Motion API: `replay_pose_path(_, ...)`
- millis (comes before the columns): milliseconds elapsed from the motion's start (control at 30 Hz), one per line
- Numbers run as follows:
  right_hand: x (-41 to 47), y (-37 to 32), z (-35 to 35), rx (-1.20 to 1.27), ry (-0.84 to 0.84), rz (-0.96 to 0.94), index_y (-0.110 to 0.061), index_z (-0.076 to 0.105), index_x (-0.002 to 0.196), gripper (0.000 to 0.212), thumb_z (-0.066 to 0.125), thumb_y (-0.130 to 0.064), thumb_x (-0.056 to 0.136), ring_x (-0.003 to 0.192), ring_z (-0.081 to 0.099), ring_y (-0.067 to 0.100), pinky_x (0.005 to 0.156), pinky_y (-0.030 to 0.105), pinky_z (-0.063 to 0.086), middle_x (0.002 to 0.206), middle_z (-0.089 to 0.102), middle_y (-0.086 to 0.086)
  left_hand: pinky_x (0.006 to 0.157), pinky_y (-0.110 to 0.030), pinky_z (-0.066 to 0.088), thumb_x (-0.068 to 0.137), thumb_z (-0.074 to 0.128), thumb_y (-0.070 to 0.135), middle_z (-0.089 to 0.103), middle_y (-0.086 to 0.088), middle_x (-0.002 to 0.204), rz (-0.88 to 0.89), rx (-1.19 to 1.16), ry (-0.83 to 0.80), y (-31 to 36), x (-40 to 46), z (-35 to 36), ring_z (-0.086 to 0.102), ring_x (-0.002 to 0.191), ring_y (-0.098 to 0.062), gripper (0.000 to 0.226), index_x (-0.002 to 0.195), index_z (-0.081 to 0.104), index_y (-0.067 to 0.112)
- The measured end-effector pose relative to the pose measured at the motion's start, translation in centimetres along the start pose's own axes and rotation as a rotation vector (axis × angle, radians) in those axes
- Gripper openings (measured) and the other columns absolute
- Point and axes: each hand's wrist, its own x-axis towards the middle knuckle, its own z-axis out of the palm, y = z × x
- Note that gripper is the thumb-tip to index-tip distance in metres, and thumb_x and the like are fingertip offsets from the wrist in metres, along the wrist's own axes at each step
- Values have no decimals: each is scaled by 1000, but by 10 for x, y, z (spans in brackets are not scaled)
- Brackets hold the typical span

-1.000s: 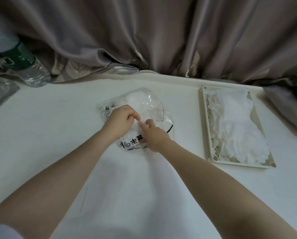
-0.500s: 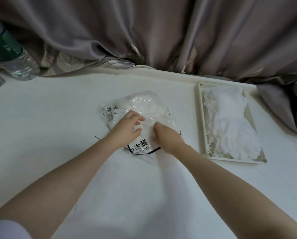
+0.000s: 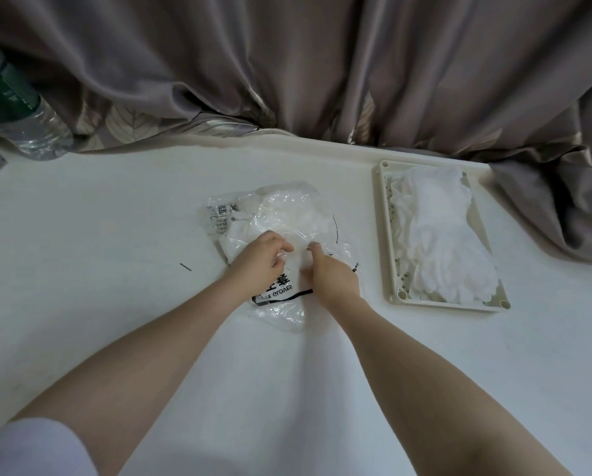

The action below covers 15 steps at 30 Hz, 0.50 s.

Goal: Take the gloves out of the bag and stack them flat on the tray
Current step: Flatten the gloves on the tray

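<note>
Gloves: one folded white bundle sits inside a clear plastic bag (image 3: 281,242) at bench centre; a stack of white gloves (image 3: 438,242) already lies on the cream tray (image 3: 387,235) at 3 o'clock of the bag.

Hands close together on the bag's near half. Left hand (image 3: 260,259) has fingers curled, pinching the film. Right hand (image 3: 332,276) also curled on the film just beside it. Cannot tell whether the mouth is open yet.

Judgement: step in hand is parting the film to reach the bundle. Best done by pinching film only, pulling the two sides apart, then drawing the gloves out by one edge so they stay folded flat.

Bench (image 3: 99,269) white, smooth; small dark sliver (image 3: 185,266) at 9 o'clock of the bag. Water bottle (image 3: 20,118) at far 10 o'clock. Mauve curtain (image 3: 287,63) hangs along the far edge.
</note>
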Motion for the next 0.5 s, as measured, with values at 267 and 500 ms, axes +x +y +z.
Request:
replay_pose_path(267, -1, 3, 0, 136, -22, -17, -8, 48, 114, 20, 36, -14, 99, 93, 52, 28, 69, 30, 32, 100, 54, 11, 108, -30, 29, 85, 62, 10, 27, -6, 151, 154, 197, -37, 0, -5, 0, 30, 137, -24, 41, 125, 58, 13)
replay_pose_path(500, -24, 16, -41, 789, -5, -231, -6, 54, 85, 8, 54, -3, 92, 83, 48, 10, 73, 7, 35, 97, 51, 4, 116, -34, 5, 92, 50, 8, -4, -5, 159, 89, 404, -58, 12, 2, 9, 0, 146, -28, 55, 143, 37, 26)
